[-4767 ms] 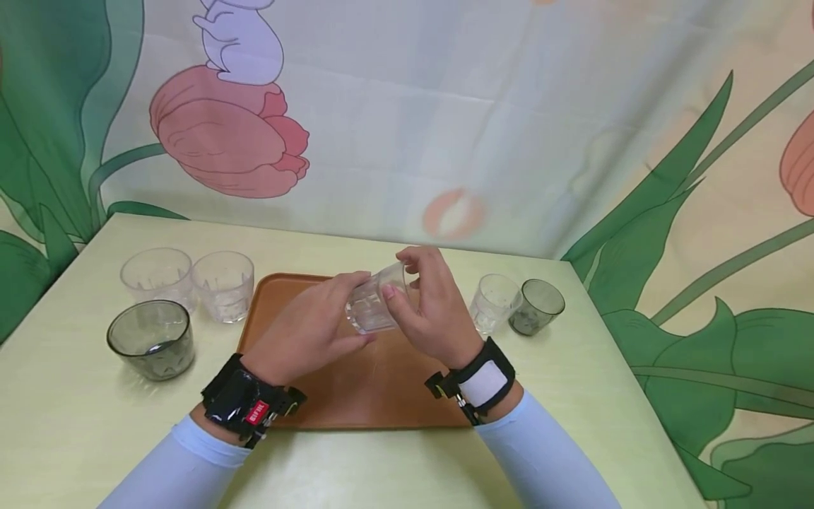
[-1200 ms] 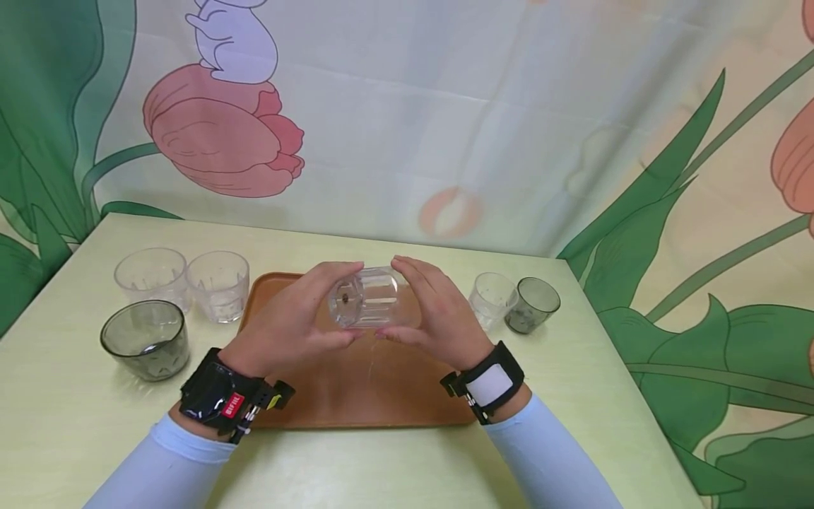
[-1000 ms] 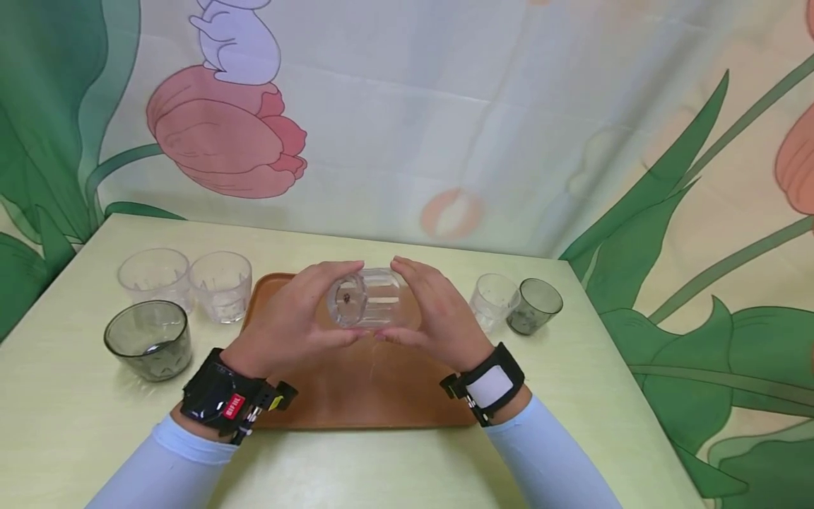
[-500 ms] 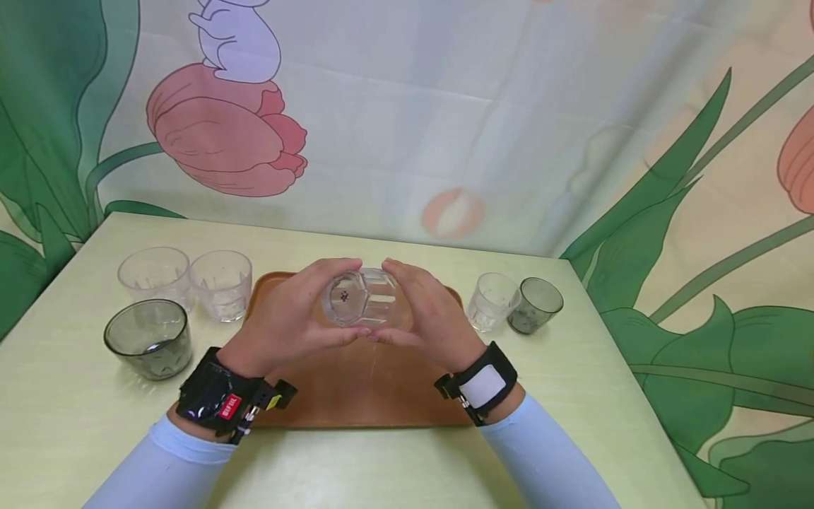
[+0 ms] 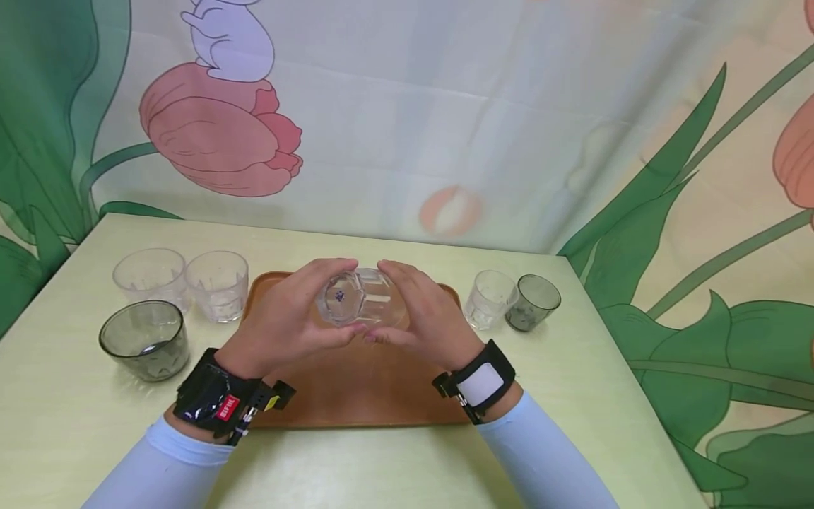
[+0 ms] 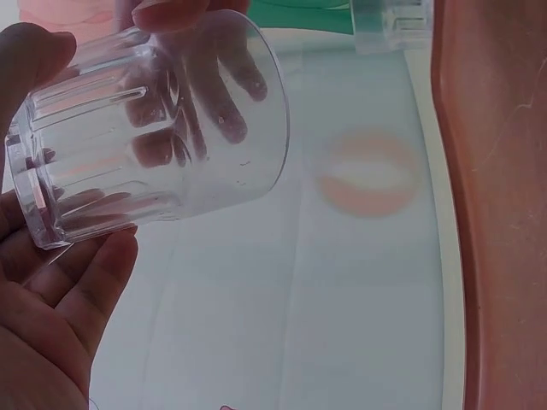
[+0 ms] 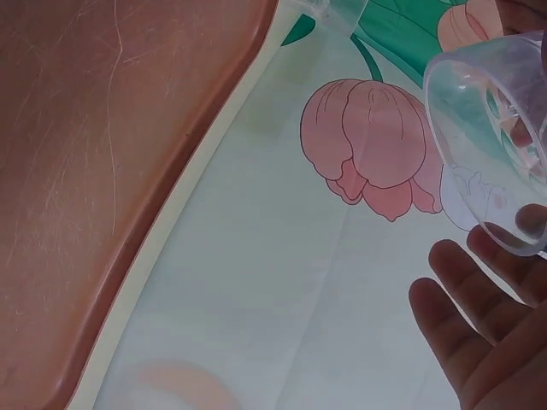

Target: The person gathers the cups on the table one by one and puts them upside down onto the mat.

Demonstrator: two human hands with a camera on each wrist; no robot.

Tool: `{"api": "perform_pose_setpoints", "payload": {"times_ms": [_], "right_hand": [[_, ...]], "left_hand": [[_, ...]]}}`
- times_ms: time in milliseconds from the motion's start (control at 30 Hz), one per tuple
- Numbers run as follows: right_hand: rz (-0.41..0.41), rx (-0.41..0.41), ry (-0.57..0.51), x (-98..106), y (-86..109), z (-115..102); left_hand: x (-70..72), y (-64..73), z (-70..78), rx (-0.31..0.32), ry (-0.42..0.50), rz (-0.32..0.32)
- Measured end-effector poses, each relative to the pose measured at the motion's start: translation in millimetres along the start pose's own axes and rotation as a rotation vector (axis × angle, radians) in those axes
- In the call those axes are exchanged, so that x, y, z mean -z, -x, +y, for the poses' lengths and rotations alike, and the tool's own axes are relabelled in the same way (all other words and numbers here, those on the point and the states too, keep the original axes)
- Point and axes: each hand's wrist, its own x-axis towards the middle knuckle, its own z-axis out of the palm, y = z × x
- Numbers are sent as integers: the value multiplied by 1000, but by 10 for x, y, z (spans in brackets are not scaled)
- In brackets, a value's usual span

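A clear faceted tumbler is held on its side above the brown tray, its base to the left and a small dark mark showing on that base. My left hand grips the base end, thumb below and fingers above. At the rim end, my right hand holds the same tumbler between thumb and fingers. The left wrist view has the tumbler close up, with fingers visible through its wall. In the right wrist view, the open rim of the tumbler shows beside several fingers.
Under the hands lies the brown tray. To its left stand two clear glasses and a wide smoky-grey glass. A clear tumbler and a smaller smoky glass stand at the right. A printed curtain hangs behind the table.
The tumbler was tilted earlier, with the right fingers at its upper rim; now it lies level. Over the last second both hands drift slightly left and its base turns further toward the head view.
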Motion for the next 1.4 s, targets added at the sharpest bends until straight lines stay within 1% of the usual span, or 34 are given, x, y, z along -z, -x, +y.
{"api": "perform_pose_setpoints", "payload": {"times_ms": [100, 200, 367, 467, 600, 767, 1100, 1400], "right_hand": [[-10, -8, -2, 2, 2, 3], [-32, -33, -33, 21, 20, 1], [-59, -117, -124, 76, 60, 17], [-63, -160, -140, 104, 85, 42], [-61, -178, -123, 107, 123, 99], [-65, -184, -109, 118, 161, 147], [-115, -253, -84, 122, 277, 268], [-135, -257, -31, 125, 378, 432]], "left_hand": [[-1, 11, -10, 13, -3, -4], [-4, 14, -23, 7, -12, -6], [14, 10, -52, -25, -54, 16], [27, 4, -62, -29, -54, 18], [33, 4, -61, -13, -44, 8], [33, 9, -79, 0, -52, 16], [62, 8, -91, 30, -58, 9], [53, 8, -83, 48, -66, 4]]}}
